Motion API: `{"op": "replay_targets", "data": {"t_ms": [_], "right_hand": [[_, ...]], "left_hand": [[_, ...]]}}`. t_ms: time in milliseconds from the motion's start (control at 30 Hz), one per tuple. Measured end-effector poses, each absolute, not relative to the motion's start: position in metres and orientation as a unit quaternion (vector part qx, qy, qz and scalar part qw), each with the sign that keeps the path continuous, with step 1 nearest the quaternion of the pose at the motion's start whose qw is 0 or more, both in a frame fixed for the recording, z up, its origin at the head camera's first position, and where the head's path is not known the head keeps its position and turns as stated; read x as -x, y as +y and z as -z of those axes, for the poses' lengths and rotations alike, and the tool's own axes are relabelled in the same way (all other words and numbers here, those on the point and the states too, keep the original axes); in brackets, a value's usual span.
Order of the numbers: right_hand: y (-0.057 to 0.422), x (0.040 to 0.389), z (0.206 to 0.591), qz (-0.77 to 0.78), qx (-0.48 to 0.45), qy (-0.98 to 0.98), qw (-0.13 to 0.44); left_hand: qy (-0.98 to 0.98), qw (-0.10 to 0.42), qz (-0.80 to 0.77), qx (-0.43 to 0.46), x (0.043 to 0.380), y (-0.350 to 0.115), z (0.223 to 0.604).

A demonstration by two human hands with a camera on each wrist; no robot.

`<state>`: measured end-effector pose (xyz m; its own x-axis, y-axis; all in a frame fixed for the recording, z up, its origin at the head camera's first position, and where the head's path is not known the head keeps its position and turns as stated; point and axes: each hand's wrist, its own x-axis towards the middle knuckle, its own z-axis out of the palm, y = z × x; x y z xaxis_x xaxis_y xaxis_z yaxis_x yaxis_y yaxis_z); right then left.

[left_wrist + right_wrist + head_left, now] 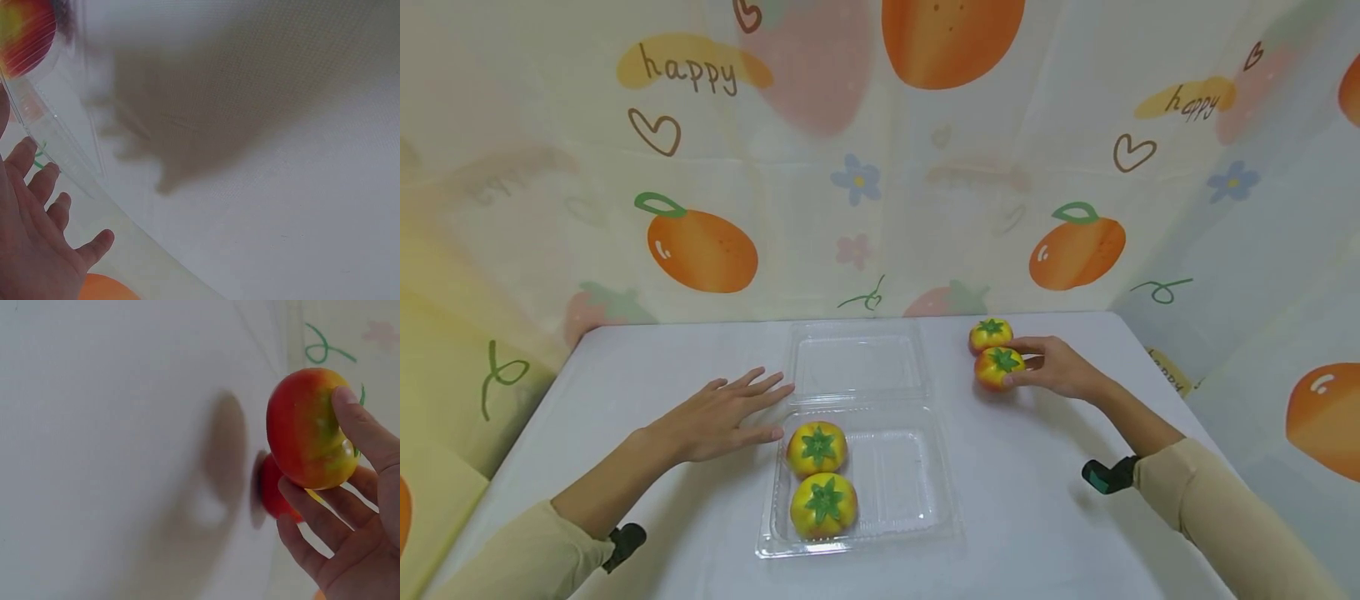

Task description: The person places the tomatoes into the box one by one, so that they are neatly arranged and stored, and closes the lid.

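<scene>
My right hand (1060, 367) grips a red-and-yellow tomato (306, 431) with a green star-shaped top, thumb on one side and fingers on the other. In the right wrist view its shadow lies apart from it, so it is raised off the table. Just behind it sits another tomato (989, 335), partly covered in the right wrist view. My left hand (718, 421) hovers with spread fingers at the left side of a clear plastic clamshell box (951, 500). Inside the box's left half are two tomatoes, a rear one (817, 448) and a front one (823, 506).
The box's clear lid (857, 362) lies folded back toward the rear of the white table (1030, 525). A printed cloth (805, 208) with fruit pictures hangs behind the table and along its sides.
</scene>
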<state>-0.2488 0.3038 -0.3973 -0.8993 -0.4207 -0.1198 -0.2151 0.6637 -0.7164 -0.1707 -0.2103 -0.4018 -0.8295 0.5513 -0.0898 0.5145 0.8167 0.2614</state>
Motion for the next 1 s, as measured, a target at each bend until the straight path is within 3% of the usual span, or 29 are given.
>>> {"op": "replay_targets", "data": {"t_ms": [433, 1000], "right_hand": [[0.260, 0.235, 0.374, 0.359, 0.243, 0.895, 0.107], [0.200, 0.213, 0.362, 0.351, 0.325, 0.864, 0.156]], "left_hand": [[0.950, 0.082, -0.114, -0.279, 0.171, -0.211, 0.403], [0.948, 0.087, -0.118, -0.284, 0.169, -0.209, 0.397]]}}
